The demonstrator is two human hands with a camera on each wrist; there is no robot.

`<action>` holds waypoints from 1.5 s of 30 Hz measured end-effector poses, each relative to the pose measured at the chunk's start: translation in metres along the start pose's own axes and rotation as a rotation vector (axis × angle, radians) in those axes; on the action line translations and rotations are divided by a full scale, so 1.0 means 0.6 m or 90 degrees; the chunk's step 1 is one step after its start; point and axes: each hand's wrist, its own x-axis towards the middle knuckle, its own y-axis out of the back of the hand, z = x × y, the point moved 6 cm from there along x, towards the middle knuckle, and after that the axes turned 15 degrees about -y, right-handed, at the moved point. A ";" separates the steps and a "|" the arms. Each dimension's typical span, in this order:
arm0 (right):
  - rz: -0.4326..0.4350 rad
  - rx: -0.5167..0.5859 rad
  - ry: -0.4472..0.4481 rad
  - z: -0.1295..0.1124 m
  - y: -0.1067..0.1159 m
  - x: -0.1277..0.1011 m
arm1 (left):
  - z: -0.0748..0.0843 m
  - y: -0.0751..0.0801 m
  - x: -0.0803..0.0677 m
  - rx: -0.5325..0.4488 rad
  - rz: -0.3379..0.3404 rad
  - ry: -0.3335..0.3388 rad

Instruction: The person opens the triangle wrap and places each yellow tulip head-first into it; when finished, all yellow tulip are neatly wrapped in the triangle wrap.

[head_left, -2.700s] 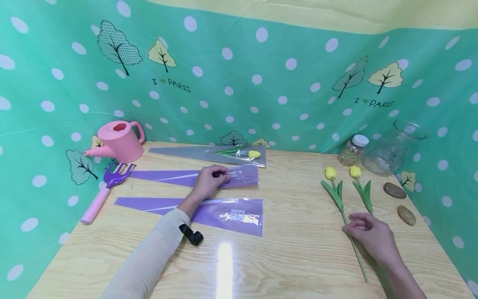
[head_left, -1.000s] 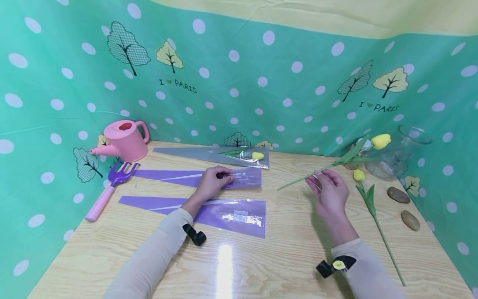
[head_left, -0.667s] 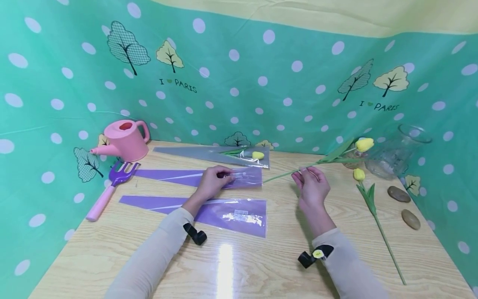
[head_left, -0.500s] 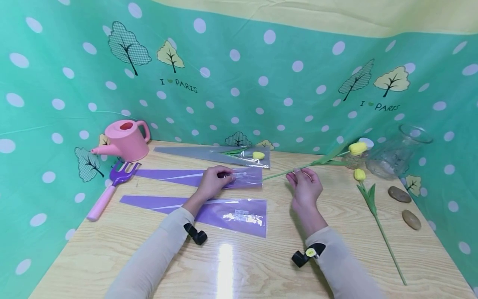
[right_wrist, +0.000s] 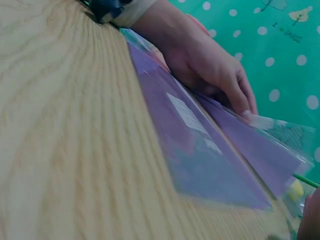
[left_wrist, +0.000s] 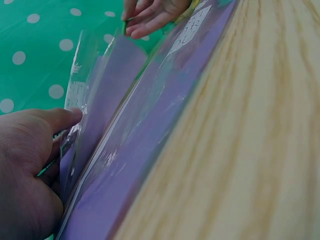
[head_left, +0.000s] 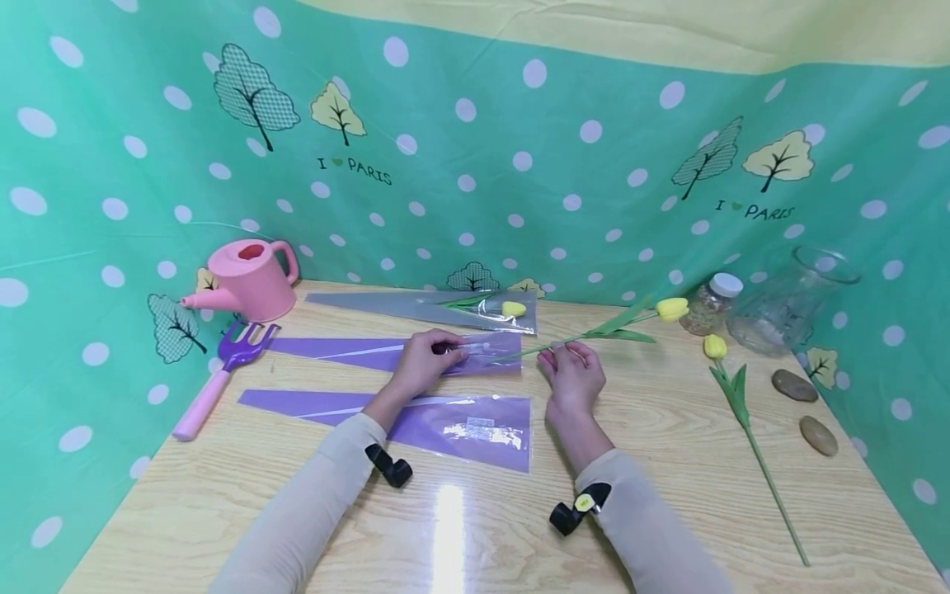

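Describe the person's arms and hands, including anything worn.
Both arms wear long, pale beige fabric sleeves. Near each cuff sits a small black strapped-on device; the right one bears a small yellow label with dark markings. Left hand and right hand are ungloved.

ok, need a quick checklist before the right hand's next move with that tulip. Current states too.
1. Tulip grip: ok. Right hand pinches the stem of the yellow tulip.
2. Sleeve grip: ok. Left hand holds the middle purple sleeve.
3. Stem tip between the sleeve's layers: cannot tell for sure. It overlaps the wide end in the head view.
4. Bloom inside sleeve: not ok. It is outside, to the right.
5. Front purple sleeve clear of the stem: ok. It lies nearer the person, apart from the stem.
6. Loose yellow tulip clear of right hand: ok. It lies off to the right.
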 end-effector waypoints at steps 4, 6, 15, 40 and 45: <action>-0.005 -0.012 0.004 0.012 -0.011 -0.009 | -0.003 -0.001 0.000 0.000 0.000 -0.001; -0.008 -0.019 0.007 0.018 -0.016 -0.013 | -0.003 -0.002 0.000 0.001 -0.001 -0.003; 0.020 -0.073 0.017 0.037 -0.036 -0.031 | -0.003 -0.002 -0.001 0.001 0.002 -0.002; 0.103 -0.005 0.053 -0.001 -0.006 -0.044 | 0.003 -0.002 0.000 0.002 0.003 -0.012; 0.124 0.063 0.014 -0.011 0.029 -0.045 | 0.002 -0.001 -0.001 0.003 0.001 -0.012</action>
